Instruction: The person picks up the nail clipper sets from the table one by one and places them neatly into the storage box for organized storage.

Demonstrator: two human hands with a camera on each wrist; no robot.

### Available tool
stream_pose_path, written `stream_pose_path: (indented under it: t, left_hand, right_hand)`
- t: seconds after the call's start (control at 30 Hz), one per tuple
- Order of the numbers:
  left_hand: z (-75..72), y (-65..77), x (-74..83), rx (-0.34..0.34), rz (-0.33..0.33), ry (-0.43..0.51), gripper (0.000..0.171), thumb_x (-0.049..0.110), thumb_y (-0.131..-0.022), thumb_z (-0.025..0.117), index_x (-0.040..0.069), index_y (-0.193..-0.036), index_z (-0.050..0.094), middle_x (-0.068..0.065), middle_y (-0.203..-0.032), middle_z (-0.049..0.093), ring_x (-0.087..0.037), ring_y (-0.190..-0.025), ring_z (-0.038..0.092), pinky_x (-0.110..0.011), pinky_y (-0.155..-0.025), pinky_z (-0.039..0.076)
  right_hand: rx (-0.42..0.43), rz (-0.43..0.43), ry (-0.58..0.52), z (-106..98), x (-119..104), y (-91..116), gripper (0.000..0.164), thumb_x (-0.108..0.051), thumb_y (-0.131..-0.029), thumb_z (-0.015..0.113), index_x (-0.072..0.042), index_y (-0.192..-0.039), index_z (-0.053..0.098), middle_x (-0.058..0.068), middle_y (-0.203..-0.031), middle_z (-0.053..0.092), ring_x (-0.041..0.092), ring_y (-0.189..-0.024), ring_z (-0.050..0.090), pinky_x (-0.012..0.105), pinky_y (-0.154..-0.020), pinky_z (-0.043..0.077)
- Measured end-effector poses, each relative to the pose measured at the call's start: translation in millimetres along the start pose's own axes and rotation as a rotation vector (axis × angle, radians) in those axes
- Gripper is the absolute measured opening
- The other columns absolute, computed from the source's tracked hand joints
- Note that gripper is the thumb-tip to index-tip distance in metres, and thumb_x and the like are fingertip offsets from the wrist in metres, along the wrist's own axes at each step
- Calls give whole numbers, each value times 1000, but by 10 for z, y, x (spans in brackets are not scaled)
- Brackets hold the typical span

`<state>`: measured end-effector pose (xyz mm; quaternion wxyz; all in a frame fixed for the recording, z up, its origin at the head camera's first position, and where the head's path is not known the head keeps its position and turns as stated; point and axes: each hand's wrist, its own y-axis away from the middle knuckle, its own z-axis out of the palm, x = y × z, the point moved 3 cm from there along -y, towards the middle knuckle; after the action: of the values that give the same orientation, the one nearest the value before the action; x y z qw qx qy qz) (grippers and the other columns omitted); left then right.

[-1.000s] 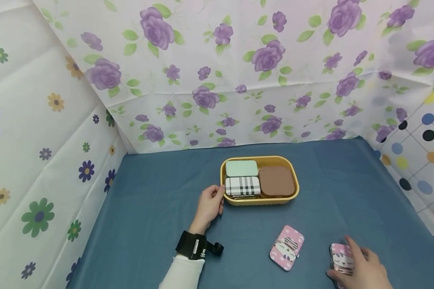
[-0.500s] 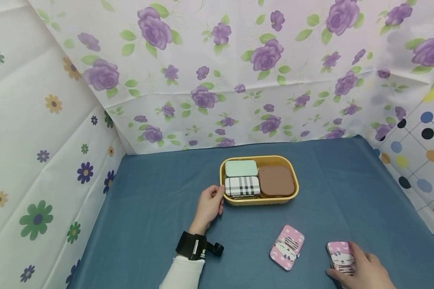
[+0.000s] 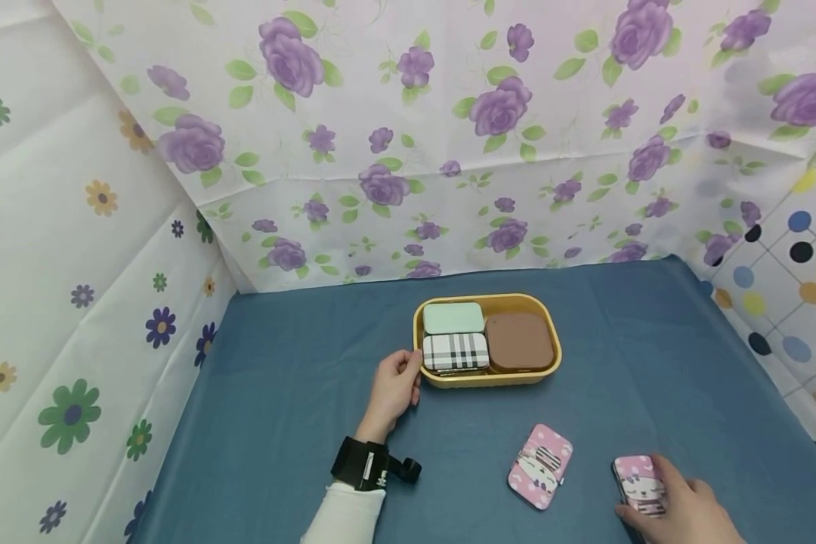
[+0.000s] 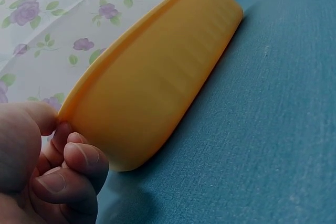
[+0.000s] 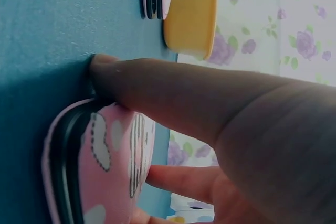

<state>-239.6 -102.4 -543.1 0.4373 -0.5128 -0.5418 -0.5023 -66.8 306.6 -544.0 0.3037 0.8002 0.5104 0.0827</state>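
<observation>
My left hand [image 3: 391, 393] pinches the left rim of a yellow oval basket [image 3: 486, 381] between thumb and fingers; in the left wrist view the thumb lies over the rim and the other fingers curl below the basket wall [image 4: 147, 82]. At the lower right, my right hand [image 3: 690, 506] grips a small pink case [image 3: 641, 483] with a cartoon animal face, thumb on one side and fingers on the other. The right wrist view shows this pink case [image 5: 113, 166] with its dark edge close to the blue cloth. Part of it is hidden by the hand.
A second pink case [image 3: 540, 466] lies slanted between the hands, in front of the basket. Inside the basket are a mint-green case [image 3: 453, 318], a black-and-white plaid case [image 3: 456, 351] and a brown case [image 3: 520, 342]. Flower-print cloth [image 3: 381, 136] rises behind the blue cloth [image 3: 279, 423].
The right hand's fingers have drawn in around the pink case, and the case has shifted slightly to the left, showing more of its face. The left hand stays on the basket rim.
</observation>
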Motion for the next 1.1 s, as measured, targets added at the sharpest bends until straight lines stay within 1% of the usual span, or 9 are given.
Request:
stream_pose_path:
  t: [0.2, 0.3, 0.43, 0.57, 0.7, 0.8, 0.87, 0.97, 1.1]
  left_hand:
    - [-12, 5, -36, -31, 23, 7, 46, 37, -112, 60, -5, -94, 64, -5, -69, 55, -16, -46, 48, -27, -46, 41]
    - [-16, 11, -34, -43, 28, 9, 44, 37, -112, 60, -2, -91, 63, -6, -69, 55, -16, -46, 48, -28, -46, 41]
    - [-19, 12, -30, -47, 32, 13, 43, 37, -112, 61, 0, -90, 63, -6, -69, 55, -15, -46, 48, -28, -46, 41]
    - [-19, 15, -17, -36, 38, 10, 43, 38, -112, 61, 0, -90, 63, -6, -68, 55, -15, -46, 49, -28, -46, 40]
    - [-19, 19, -14, -24, 37, 2, 42, 38, -112, 61, 2, -90, 63, -5, -68, 55, -15, -46, 49, -28, -45, 39]
    - [-16, 19, -20, -20, 32, 3, 42, 37, -112, 61, 2, -90, 63, -6, -69, 55, -15, -46, 48, -28, -45, 39]
    - [-14, 17, -25, -22, 32, 6, 42, 37, -112, 61, 1, -90, 63, -6, -69, 55, -15, -46, 48, -28, -45, 40]
    - [-13, 9, -27, -21, 33, 7, 44, 38, -112, 60, 0, -90, 63, -6, -69, 55, -16, -46, 49, -28, -46, 40]
    - [-20, -5, -28, -19, 36, 6, 43, 37, -113, 59, 1, -90, 63, -6, -69, 56, -16, -46, 48, -28, -46, 40]
  right_hand:
    - [-12, -23, -5, -33, 21, 0, 139, -83, -67, 84, 17, -150, 35, 43, -112, 53, 55, -99, 61, 70, -88, 51]
    - [-2, -34, -10, -77, 9, 2, 141, -85, -67, 82, 18, -151, 34, 45, -115, 52, 56, -101, 60, 71, -88, 50]
    - [47, -61, -13, -218, -83, -5, 140, -84, -68, 82, 16, -153, 33, 48, -122, 51, 58, -105, 59, 73, -88, 49]
    - [104, -126, -30, -455, -247, -33, 131, -74, -73, 86, 13, -155, 32, 48, -127, 50, 58, -108, 58, 74, -87, 48]
    - [226, -270, -40, -743, -441, -63, 115, -57, -81, 90, 10, -157, 35, 47, -127, 51, 58, -106, 61, 72, -80, 50]
    - [345, -395, -42, -924, -606, -59, 104, -40, -83, 91, 8, -157, 37, 45, -125, 54, 51, -96, 64, 64, -72, 52]
    - [404, -466, -46, -1025, -730, -60, 99, -31, -83, 91, 6, -158, 38, 44, -125, 55, 46, -92, 64, 60, -69, 51]
    - [445, -568, -45, -1170, -925, -99, 95, -22, -83, 90, 2, -160, 40, 40, -129, 55, 42, -93, 63, 55, -69, 51]
    - [457, -672, -34, -1328, -1190, -227, 87, -17, -85, 88, -3, -160, 44, 35, -136, 55, 43, -105, 62, 59, -79, 53]
